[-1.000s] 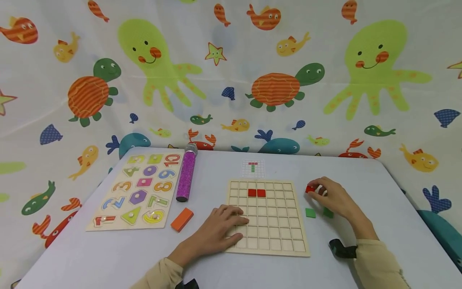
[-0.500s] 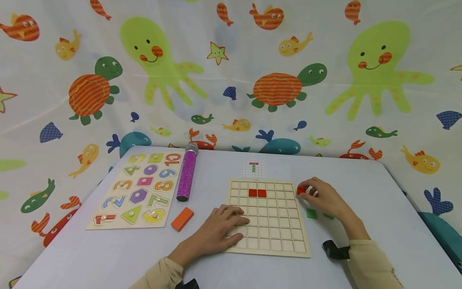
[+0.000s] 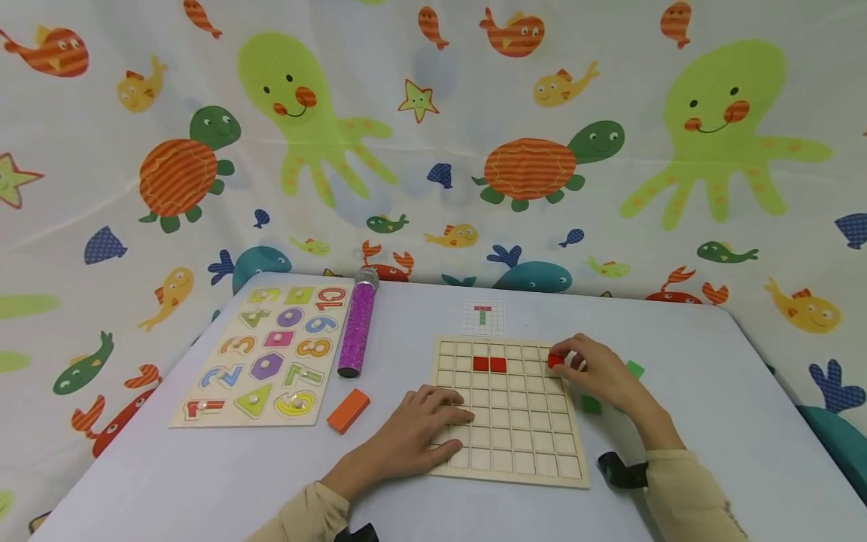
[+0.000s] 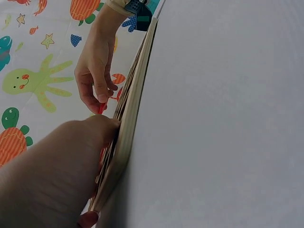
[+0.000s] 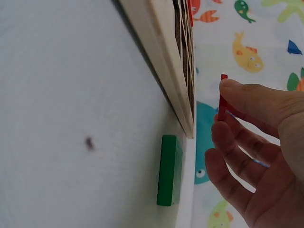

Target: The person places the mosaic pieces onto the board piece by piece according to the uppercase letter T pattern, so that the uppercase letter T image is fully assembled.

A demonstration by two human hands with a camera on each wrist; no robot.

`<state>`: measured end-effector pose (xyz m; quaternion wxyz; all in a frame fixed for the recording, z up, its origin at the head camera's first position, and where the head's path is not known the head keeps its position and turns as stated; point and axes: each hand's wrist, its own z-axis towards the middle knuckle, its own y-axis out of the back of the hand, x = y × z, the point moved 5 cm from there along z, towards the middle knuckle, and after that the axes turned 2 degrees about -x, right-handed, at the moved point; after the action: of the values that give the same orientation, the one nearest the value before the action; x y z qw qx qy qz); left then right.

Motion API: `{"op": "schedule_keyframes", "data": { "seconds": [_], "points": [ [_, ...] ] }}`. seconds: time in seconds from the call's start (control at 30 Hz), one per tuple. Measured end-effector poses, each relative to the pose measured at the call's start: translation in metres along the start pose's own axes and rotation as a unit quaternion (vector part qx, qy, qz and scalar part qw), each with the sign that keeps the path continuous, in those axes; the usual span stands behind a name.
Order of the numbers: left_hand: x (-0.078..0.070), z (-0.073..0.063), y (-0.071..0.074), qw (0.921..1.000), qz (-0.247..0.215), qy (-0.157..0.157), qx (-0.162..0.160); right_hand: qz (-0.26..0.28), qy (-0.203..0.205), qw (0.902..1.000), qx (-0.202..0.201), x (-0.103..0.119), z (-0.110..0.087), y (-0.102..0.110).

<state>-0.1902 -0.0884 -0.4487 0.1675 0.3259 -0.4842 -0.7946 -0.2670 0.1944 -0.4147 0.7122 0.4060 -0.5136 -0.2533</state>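
My right hand (image 3: 599, 370) pinches a small red square tile (image 3: 555, 360) between thumb and fingertips, over the right edge of the wooden grid board (image 3: 511, 421). In the right wrist view that tile (image 5: 222, 105) is seen edge-on, held off the surface. Two red tiles (image 3: 489, 364) sit side by side in an upper row of the grid. Spread fingers of my left hand (image 3: 421, 430) rest on the board's left side. Two green tiles, a nearer one (image 3: 591, 406) and a farther one (image 3: 635, 369), lie on the table around my right hand, partly covered by it.
Behind the board lies a printed grid card (image 3: 483, 318) with a red and green T. To the left are an orange block (image 3: 348, 411), a purple glitter microphone (image 3: 357, 327) and a number puzzle board (image 3: 278, 391). A sea-animal cloth hangs behind the table.
My right hand has moved left with the red tile, from beside the board to over its right edge. My left hand keeps its place on the board. The head view has shifted slightly.
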Motion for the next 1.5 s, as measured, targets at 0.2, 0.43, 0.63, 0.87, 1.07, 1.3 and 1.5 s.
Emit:
{"op": "schedule_keyframes", "data": {
  "seconds": [0.2, 0.43, 0.63, 0.87, 1.07, 1.3, 1.5],
  "points": [
    [0.000, 0.000, 0.000, 0.9999, 0.001, -0.012, -0.005, 0.007, 0.013, 0.9999, -0.002, 0.006, 0.002, -0.002],
    [-0.002, -0.001, 0.000, 1.0000, -0.001, -0.007, -0.001, 0.011, 0.015, 0.9998, -0.002, 0.011, 0.003, -0.007],
    [-0.002, -0.002, -0.003, 0.9999, 0.001, -0.010, -0.002, 0.021, 0.027, 0.9994, 0.005, 0.014, 0.004, -0.012],
    [-0.002, -0.004, -0.005, 0.9998, 0.004, -0.017, -0.008, 0.025, 0.029, 0.9991, 0.020, 0.018, 0.007, -0.016],
    [-0.001, -0.002, -0.005, 0.9997, 0.007, -0.022, -0.012, 0.026, 0.042, 0.9983, 0.029, 0.022, 0.012, -0.021],
    [-0.001, -0.001, -0.003, 0.9997, 0.011, -0.020, -0.010, 0.029, 0.046, 0.9978, 0.037, 0.028, 0.020, -0.027],
    [0.000, -0.001, 0.000, 0.9996, 0.016, -0.021, -0.013, 0.022, 0.035, 0.9971, 0.065, 0.032, 0.027, -0.033]
  ]
}}
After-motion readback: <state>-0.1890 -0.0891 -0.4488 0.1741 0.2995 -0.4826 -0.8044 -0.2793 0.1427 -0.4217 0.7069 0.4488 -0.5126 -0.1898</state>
